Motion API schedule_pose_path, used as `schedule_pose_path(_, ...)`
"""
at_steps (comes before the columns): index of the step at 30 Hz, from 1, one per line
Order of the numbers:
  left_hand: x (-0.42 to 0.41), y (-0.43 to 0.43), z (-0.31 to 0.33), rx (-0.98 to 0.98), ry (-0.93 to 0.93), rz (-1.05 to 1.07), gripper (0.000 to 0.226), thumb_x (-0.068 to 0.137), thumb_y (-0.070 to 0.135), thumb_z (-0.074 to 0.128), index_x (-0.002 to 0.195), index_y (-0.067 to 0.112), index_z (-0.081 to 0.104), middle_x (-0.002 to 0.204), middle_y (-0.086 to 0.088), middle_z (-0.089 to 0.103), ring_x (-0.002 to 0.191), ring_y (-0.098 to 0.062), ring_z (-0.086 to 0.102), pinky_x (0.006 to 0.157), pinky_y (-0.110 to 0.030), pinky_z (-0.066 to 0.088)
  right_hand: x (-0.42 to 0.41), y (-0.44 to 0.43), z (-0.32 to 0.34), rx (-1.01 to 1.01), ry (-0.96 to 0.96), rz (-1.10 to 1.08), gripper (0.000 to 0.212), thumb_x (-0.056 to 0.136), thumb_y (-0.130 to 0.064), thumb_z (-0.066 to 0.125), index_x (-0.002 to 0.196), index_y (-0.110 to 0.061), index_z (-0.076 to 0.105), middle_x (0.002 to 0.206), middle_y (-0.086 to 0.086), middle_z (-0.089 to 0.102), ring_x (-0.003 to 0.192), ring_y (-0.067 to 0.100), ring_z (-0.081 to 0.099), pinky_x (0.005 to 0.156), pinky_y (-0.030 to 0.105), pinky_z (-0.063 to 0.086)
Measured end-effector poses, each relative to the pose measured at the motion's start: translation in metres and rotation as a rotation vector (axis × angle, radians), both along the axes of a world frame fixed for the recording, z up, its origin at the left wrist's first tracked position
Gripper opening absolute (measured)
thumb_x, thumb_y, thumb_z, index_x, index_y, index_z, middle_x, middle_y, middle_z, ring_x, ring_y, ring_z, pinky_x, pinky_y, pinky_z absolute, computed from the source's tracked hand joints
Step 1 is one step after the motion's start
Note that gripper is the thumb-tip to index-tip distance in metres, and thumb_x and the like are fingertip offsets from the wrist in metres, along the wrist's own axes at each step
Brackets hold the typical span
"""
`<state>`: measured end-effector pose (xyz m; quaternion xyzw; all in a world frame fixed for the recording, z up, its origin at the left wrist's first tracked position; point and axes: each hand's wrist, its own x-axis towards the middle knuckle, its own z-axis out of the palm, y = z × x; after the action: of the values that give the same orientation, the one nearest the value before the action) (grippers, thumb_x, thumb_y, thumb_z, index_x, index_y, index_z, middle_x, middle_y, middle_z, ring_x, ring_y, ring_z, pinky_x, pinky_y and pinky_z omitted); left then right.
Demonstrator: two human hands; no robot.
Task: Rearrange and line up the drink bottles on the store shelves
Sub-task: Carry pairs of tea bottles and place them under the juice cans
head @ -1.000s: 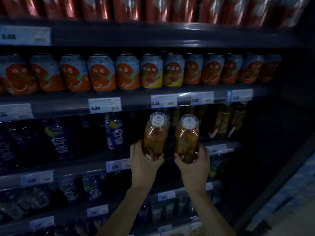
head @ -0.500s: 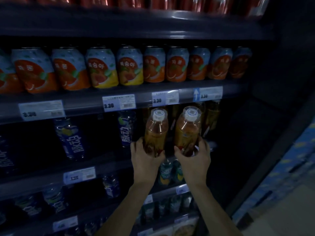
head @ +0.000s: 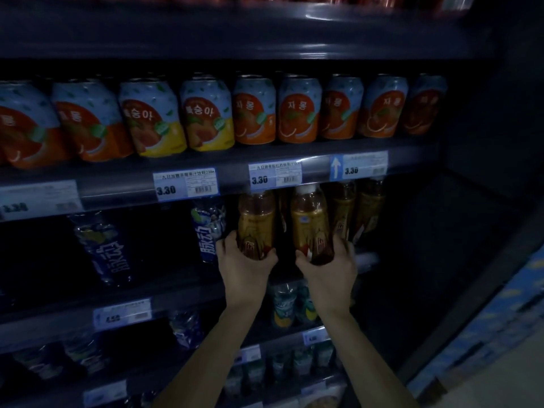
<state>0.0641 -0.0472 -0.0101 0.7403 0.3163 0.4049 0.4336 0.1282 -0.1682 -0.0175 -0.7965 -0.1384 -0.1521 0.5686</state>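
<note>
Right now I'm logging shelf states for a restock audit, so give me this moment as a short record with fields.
left hand: grips the base of the left tea bottle
right hand: grips the base of the right tea bottle
bottle position: both upright, caps partly hidden behind the price rail
neighbours right: more tea bottles
neighbours left: blue drink bottle
shelf above: row of juice cans
lighting: dim, small labels unreadable

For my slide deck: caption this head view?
Left hand and right hand each slide a tea bottle onto the shelf.
</note>
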Motion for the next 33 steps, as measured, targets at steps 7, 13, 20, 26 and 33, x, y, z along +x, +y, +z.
schedule_pose_path(7,0.010,0.007,0.004,0.013,0.006,0.037,0.082,0.066,0.034,0.083,0.133,0.006,0.045,0.114,0.007,0.038,0.106,-0.011,0.046,0.096,-0.027,0.042,0.015,0.017,0.010,0.013,-0.018,0.003,0.075,0.070,-0.036,0.082,0.132,-0.005,0.052,0.132,0.010,0.048,0.123,0.023,0.046,0.103,0.032,0.040)
schedule_pose_path(13,0.019,0.007,0.004,-0.005,-0.015,0.070,0.083,0.065,0.032,0.084,0.133,0.006,0.044,0.111,0.008,0.036,0.101,-0.005,0.041,0.094,-0.020,0.036,0.021,0.031,0.003,0.009,-0.042,-0.013,0.078,0.070,-0.032,0.084,0.134,-0.003,0.049,0.127,0.010,0.049,0.107,0.002,0.037,0.091,0.016,0.033)
schedule_pose_path(20,0.028,0.010,-0.006,-0.019,-0.028,0.089,0.087,0.066,0.030,0.084,0.136,0.002,0.040,0.125,-0.006,0.041,0.119,-0.022,0.047,0.100,-0.040,0.047,0.029,0.042,-0.009,0.069,-0.025,0.020,0.075,0.071,-0.035,0.082,0.132,-0.006,0.050,0.128,0.007,0.049,0.114,0.013,0.046,0.095,0.030,0.043)
schedule_pose_path(26,0.036,0.008,-0.011,-0.038,-0.052,0.117,0.086,0.067,0.030,0.084,0.136,0.003,0.040,0.126,-0.006,0.042,0.124,-0.022,0.042,0.107,-0.039,0.038,0.034,0.048,-0.015,0.075,-0.025,0.023,0.072,0.072,-0.032,0.082,0.130,-0.003,0.052,0.125,0.009,0.050,0.114,0.017,0.049,0.094,0.029,0.044)
schedule_pose_path(33,0.039,0.002,-0.017,-0.039,-0.054,0.105,0.085,0.069,0.026,0.083,0.137,0.004,0.037,0.120,-0.005,0.040,0.119,-0.022,0.043,0.104,-0.032,0.038,0.033,0.048,-0.023,0.060,-0.030,0.014,0.074,0.077,-0.034,0.078,0.136,-0.004,0.046,0.130,0.009,0.047,0.114,0.011,0.045,0.093,0.025,0.040)
